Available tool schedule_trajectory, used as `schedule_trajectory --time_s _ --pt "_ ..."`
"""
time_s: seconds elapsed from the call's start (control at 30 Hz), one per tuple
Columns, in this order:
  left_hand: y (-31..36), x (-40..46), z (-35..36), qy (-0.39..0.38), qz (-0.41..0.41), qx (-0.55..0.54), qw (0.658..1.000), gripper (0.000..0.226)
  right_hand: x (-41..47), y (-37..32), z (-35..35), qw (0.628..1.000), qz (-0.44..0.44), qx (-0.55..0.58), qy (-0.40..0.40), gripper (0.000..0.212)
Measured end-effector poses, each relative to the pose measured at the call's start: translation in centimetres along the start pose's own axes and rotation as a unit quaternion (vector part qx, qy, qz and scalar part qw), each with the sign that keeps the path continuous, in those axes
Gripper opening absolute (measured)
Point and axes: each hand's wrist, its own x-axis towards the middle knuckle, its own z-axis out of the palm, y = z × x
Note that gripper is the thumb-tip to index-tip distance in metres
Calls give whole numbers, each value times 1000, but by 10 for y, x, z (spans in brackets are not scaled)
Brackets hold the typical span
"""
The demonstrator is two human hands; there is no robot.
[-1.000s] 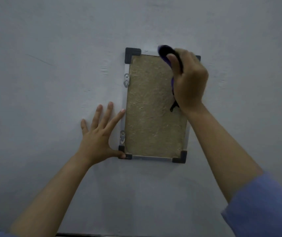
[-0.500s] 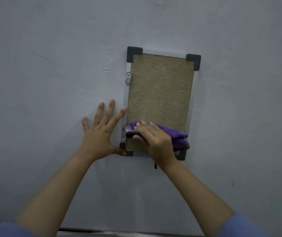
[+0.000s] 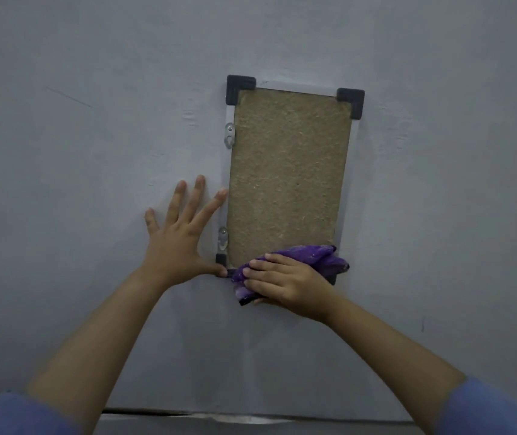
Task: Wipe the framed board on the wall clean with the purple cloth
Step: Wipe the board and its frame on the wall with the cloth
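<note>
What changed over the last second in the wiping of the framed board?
The right hand, gripping the purple cloth, swept from the top edge of the framed board down to its bottom edge, then slid slightly lower over the frame's bottom rail. The left hand stayed spread flat on the wall, thumb at the lower left corner. The board did not move.

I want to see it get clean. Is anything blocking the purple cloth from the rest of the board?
Nothing visible. The right hand presses the cloth on the bottom edge of the board; the left hand rests on the wall beside it.
</note>
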Motion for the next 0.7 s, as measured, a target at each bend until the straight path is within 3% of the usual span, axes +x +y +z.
schedule_trajectory --time_s 0.3,0.37,0.47,0.53,0.6,0.7 --pt "0 -1 -1 7 4 14 1000 132 -68 6 -49 996 0 -60 -60 40" --pt "1 -2 0 12 4 22 1000 132 -79 -3 -55 996 48 -68 -34 38" --pt "3 -3 2 24 2 24 999 132 -87 -17 -62 977 202 -54 35 35" --pt "4 -4 3 31 3 20 999 131 -83 -26 -65 929 359 26 89 37" --pt "7 -9 7 44 1 -5 999 125 -76 -36 -65 848 492 100 170 36" --pt "20 -31 19 97 -9 -84 992 104 -61 -49 -55 753 588 140 262 35"
